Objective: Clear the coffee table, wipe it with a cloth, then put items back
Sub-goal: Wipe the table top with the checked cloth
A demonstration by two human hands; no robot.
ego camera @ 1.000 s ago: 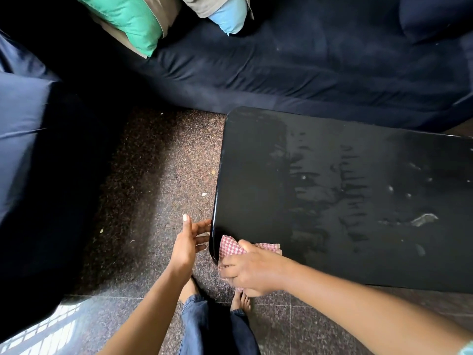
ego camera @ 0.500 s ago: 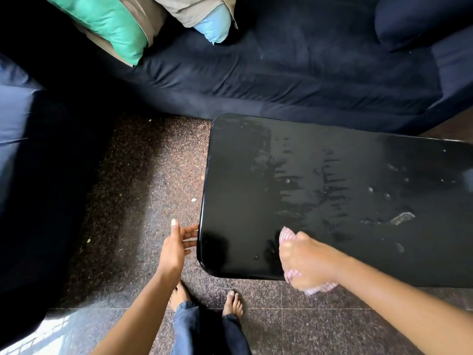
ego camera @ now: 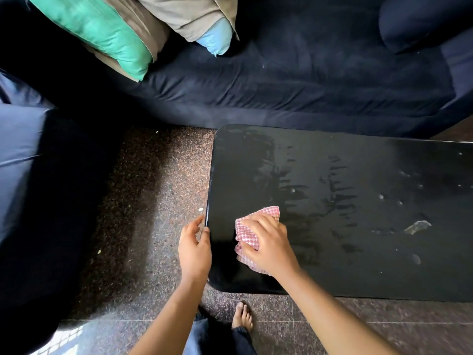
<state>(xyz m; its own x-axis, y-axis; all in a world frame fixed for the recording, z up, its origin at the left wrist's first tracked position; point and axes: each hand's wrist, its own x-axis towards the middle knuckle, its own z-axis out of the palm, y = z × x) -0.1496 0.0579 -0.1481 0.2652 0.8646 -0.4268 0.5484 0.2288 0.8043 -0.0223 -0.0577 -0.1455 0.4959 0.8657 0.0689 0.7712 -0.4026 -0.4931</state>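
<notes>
The black coffee table (ego camera: pixel 345 272) fills the right half of the view, its top streaked with wet wipe marks and a few pale specks. My right hand (ego camera: pixel 267 243) lies on top of a red-and-white checked cloth (ego camera: pixel 245 233) near the table's left end, fingers curled over it and pressing it onto the surface. My left hand (ego camera: pixel 194 248) rests against the table's left edge, fingers loosely bent beside it.
A dark blue sofa (ego camera: pixel 307 80) runs behind the table, with a green cushion (ego camera: pixel 94 32) and a beige-and-blue cushion (ego camera: pixel 204 24) on it. Another dark blue seat (ego camera: pixel 28 175) stands on the left. Speckled stone floor (ego camera: pixel 143 201) lies between; my bare foot (ego camera: pixel 243 316) is below the table.
My right hand carried the cloth from the table's near edge up and left onto the top. My left hand moved in to touch the table's left edge.
</notes>
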